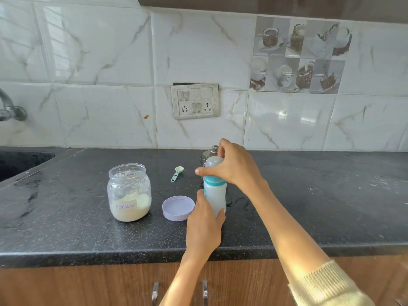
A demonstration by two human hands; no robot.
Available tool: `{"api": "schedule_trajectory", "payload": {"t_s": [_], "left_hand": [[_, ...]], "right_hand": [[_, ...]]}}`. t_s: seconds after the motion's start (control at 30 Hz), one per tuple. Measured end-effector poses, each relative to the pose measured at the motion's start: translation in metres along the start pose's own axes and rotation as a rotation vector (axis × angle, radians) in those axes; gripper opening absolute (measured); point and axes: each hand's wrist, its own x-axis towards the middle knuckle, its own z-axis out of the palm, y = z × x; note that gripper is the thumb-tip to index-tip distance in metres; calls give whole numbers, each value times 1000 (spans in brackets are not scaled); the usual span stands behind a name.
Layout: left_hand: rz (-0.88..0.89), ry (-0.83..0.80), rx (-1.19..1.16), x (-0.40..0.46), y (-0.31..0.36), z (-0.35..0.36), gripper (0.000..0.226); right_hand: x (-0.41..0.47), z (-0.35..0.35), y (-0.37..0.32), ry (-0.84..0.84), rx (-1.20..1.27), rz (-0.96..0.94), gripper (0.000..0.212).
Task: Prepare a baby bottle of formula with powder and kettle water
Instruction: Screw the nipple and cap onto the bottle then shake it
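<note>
The left hand (204,221) is wrapping around the lower body of the baby bottle (215,195), holding it upright on the black counter (309,206). The right hand (231,164) is gripping the bottle's cap and teal collar from above, fingers curled over the top. Just left of the bottle a lilac lid (178,208) is lying upside down. Further left an open jar (129,192) labelled Formula is standing, partly full of powder. A small scoop (177,173) is lying behind, and a steel kettle (208,153) is sitting just behind the bottle, mostly hidden.
</note>
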Motion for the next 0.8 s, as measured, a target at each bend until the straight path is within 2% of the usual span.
{"api": "schedule_trajectory", "payload": {"t_s": [0.13, 0.2, 0.33, 0.47, 0.67, 0.8], "left_hand": [[4, -1, 0, -2, 1, 0, 42], [9, 6, 5, -1, 0, -1, 44], [0, 7, 8, -1, 1, -1, 44], [-10, -8, 1, -2, 1, -1, 44], [-19, -26, -7, -1, 3, -2, 48], [-33, -23, -16, -1, 4, -3, 48]], "right_hand": [[9, -26, 4, -420, 246, -18, 71], [13, -37, 5, -518, 203, -79, 73], [21, -38, 1, -388, 0, -103, 45], [24, -36, -4, -395, -27, -21, 49], [25, -29, -27, -254, -381, -69, 52], [27, -15, -30, -160, -522, -105, 57]]}}
